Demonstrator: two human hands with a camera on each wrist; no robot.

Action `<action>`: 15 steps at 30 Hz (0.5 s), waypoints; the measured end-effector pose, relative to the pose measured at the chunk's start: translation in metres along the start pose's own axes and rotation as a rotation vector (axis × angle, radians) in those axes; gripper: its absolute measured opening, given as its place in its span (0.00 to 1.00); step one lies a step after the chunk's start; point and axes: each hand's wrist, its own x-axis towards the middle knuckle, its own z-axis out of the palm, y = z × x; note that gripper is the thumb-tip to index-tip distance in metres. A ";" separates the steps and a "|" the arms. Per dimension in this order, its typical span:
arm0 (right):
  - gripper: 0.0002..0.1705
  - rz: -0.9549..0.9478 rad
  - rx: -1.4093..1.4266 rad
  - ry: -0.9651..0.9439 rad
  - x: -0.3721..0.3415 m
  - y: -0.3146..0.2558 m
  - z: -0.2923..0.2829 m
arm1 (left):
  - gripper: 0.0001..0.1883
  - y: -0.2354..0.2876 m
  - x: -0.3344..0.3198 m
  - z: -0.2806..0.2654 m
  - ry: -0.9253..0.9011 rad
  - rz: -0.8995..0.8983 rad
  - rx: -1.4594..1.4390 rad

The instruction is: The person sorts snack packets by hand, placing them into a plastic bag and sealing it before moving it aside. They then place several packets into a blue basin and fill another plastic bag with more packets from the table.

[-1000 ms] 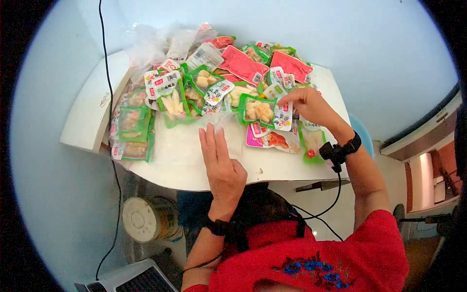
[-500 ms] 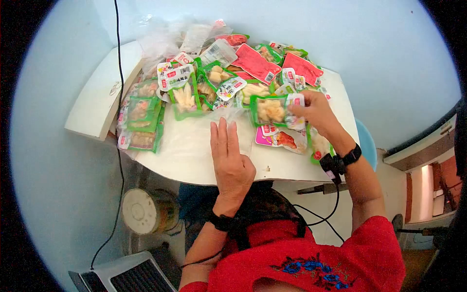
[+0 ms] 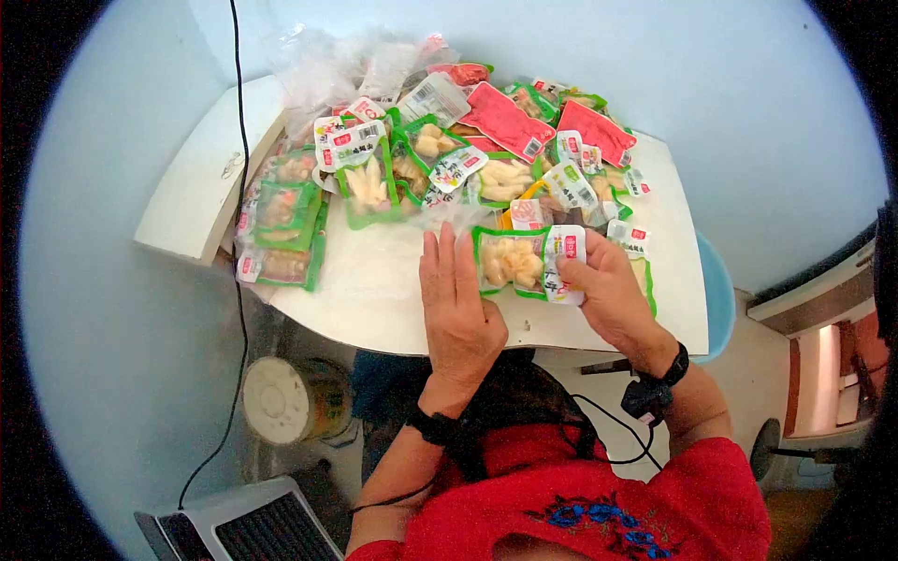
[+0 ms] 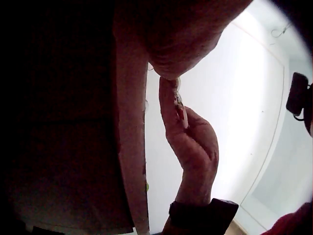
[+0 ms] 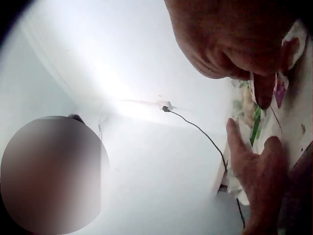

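Observation:
My right hand (image 3: 613, 294) pinches the white labelled end of a vacuum-sealed food packet (image 3: 513, 264), thumb on top. The packet has a clear window with green edges, showing pale yellow pieces inside. It is held face up over the near part of the table, its left end close to my left hand (image 3: 460, 318). The left hand's fingers are straight, over a clear plastic bag (image 3: 440, 217). In the left wrist view the packet shows edge-on (image 4: 182, 113) between the right fingers. The right wrist view shows the left hand (image 5: 257, 169) with its thumb spread, beside the packet's green edge (image 5: 256, 126).
A heap of similar food packets (image 3: 433, 142), some with red fronts (image 3: 508, 122), covers the back of the white table (image 3: 374, 304). More packets are stacked at left (image 3: 285, 215). A black cable (image 3: 245, 280) hangs at left; a blue basin (image 3: 716, 290) stands beyond the right edge.
My right hand has brought the pinched packet from the front of the heap down toward the near edge, beside the left hand. The left hand keeps its straight fingers. The head view has shifted slightly.

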 end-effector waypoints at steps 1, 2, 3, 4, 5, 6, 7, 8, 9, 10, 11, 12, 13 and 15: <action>0.22 0.056 0.080 -0.034 0.001 0.000 0.001 | 0.36 0.000 -0.001 -0.001 -0.003 0.004 0.004; 0.21 0.063 0.139 -0.009 0.000 0.001 0.007 | 0.37 0.000 -0.001 -0.001 -0.012 0.012 0.007; 0.20 0.071 0.197 0.016 -0.001 0.001 0.019 | 0.38 0.001 -0.001 -0.002 -0.022 0.018 0.010; 0.19 0.079 0.254 0.042 -0.001 0.002 0.029 | 0.38 0.002 -0.001 -0.003 -0.030 0.025 0.012; 0.20 0.081 0.275 0.005 0.000 0.004 0.034 | 0.37 0.002 -0.001 -0.003 -0.029 0.032 0.022; 0.21 0.081 0.298 -0.032 0.003 0.008 0.039 | 0.36 0.002 -0.001 -0.002 -0.026 0.042 0.032; 0.22 0.082 0.319 -0.069 0.005 0.012 0.043 | 0.35 0.002 -0.001 -0.002 -0.024 0.050 0.043; 0.22 0.085 0.345 -0.085 0.009 0.015 0.046 | 0.35 0.002 -0.001 -0.002 -0.020 0.062 0.032; 0.22 0.088 0.370 -0.102 0.013 0.018 0.050 | 0.35 0.002 -0.002 -0.002 -0.014 0.075 0.022; 0.22 0.091 0.394 -0.119 0.018 0.020 0.052 | 0.35 0.001 -0.003 -0.001 -0.009 0.086 0.010; 0.21 0.102 0.392 -0.127 0.022 0.022 0.055 | 0.34 0.000 -0.003 0.000 -0.012 0.091 -0.022; 0.20 0.111 0.388 -0.135 0.025 0.024 0.058 | 0.33 0.000 -0.004 0.002 -0.014 0.095 -0.055; 0.18 0.120 0.384 -0.144 0.029 0.025 0.061 | 0.33 -0.001 -0.004 0.002 -0.015 0.101 -0.089; 0.14 0.149 0.406 -0.112 0.033 0.028 0.065 | 0.32 -0.002 -0.003 0.000 -0.030 0.132 -0.119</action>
